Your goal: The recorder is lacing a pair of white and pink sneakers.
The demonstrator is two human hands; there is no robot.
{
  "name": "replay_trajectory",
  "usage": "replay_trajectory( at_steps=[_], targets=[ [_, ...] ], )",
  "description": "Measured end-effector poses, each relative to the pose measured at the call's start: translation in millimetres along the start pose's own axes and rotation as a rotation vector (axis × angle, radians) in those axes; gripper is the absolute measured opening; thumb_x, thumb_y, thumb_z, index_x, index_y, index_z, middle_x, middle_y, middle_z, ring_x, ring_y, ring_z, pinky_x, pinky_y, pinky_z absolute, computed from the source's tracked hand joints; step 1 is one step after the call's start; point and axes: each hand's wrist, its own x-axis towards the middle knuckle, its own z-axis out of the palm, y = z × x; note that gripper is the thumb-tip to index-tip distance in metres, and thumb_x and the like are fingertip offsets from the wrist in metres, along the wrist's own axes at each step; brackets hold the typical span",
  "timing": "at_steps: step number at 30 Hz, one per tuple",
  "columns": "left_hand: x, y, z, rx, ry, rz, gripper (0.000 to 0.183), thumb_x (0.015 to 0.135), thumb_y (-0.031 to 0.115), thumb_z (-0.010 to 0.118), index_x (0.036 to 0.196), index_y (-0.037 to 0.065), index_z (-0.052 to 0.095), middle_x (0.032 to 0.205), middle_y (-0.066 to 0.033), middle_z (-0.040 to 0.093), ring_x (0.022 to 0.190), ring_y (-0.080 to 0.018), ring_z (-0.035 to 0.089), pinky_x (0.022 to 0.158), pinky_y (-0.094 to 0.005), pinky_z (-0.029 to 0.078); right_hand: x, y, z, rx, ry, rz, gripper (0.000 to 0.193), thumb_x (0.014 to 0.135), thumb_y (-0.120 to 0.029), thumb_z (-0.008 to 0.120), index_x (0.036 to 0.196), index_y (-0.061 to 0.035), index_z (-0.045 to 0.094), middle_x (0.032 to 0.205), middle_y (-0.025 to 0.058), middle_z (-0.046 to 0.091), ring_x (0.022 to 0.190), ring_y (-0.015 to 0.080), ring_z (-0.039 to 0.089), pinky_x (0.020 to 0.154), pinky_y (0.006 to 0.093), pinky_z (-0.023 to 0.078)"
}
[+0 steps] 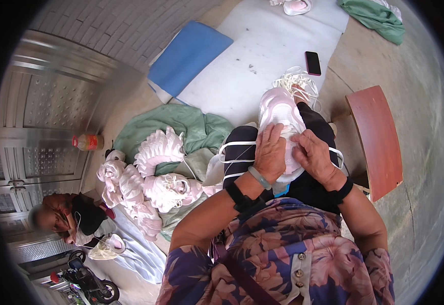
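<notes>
A white and pink sneaker [282, 108] lies across my lap with its toe pointing away from me. My left hand [270, 156] rests over its left side, fingers bent onto the lacing area. Opposite it, my right hand [313, 156] has curled fingers and the thumb pressed at the right edge of the opening. Whether a lace end is pinched there is too small to tell. A white lace [238, 143] loops out to the left over my dark trouser leg, and another lace loop [339, 157] shows beside my right wrist.
Loose white laces [296, 81] are bunched beyond the toe. Several sneakers [158, 152] pile on green cloth [181, 116] at left. A phone [313, 63] lies on the white sheet [252, 46]; a wooden stool [377, 142] stands right. Another person [87, 218] sits far left.
</notes>
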Motion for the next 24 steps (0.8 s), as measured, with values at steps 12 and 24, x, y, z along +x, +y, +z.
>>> replay_trajectory(
  at_steps=[12,24],
  targets=[
    [0,0,-2,-0.052,0.057,0.052,0.006,0.076,0.001,0.050,0.079,-0.004,0.051,0.122,-0.0287,0.045,0.115,-0.0432,0.043,0.095,-0.0476,0.035,2,-5,6,-0.190,-0.028,-0.083,0.018,0.071,-0.005,0.058,0.088,-0.0047,0.055,0.080,0.0117,0.050,0.071,0.0306,0.056,0.059,0.0388,0.046],
    [2,-13,-20,-0.219,-0.089,0.056,0.012,0.068,0.001,0.059,0.079,-0.002,0.054,0.132,-0.0293,0.037,0.120,-0.0451,0.037,0.102,-0.0455,0.029,-15,-9,-33,0.159,-0.002,0.218,0.008,0.078,-0.001,0.053,0.081,-0.0023,0.046,0.077,0.0132,0.048,0.068,0.0302,0.048,0.061,0.0355,0.040]
  ],
)
